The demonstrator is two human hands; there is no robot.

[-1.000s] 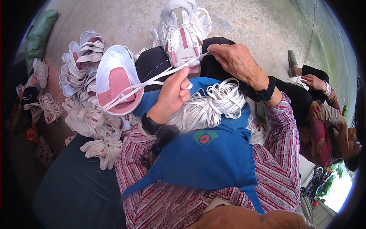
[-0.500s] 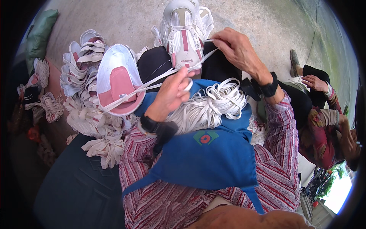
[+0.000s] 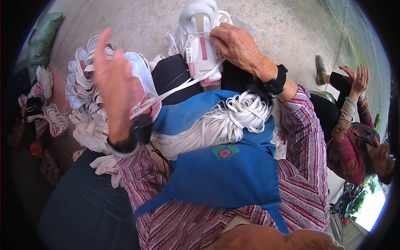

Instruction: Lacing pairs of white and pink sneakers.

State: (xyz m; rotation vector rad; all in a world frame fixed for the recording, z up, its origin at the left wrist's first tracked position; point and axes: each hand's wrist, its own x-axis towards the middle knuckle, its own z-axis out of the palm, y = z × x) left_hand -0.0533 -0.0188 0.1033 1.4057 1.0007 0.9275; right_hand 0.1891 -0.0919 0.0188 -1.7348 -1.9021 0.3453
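A white-and-pink sneaker upper [image 3: 206, 64] stands between my black-clad knees, with a white shoelace [image 3: 179, 87] running from it to the left. My right hand [image 3: 237, 46] is closed at the right eyelet side, pinching the lace; its fingertips are partly hidden. My left hand [image 3: 112, 83], blurred by motion, is raised at the left with its index finger stretched out and nothing visible in it. It partly covers another white-and-pink upper [image 3: 143, 79], over which the lace's far part lies. A thick bundle of white laces [image 3: 221, 121] rests on my blue apron [image 3: 225, 175].
Stacked shoe uppers [image 3: 79, 79] and more white-and-pink pieces [image 3: 89, 129] are piled on the left. A green sack [image 3: 45, 41] and further lace bundles [image 3: 54, 118] lie farther left. Another person [image 3: 354, 137] sits at the right with hands raised.
My left hand has let go near the sneaker's lower end and swung left and up. My right hand has moved left onto the sneaker's eyelets. The other person's hands have risen.
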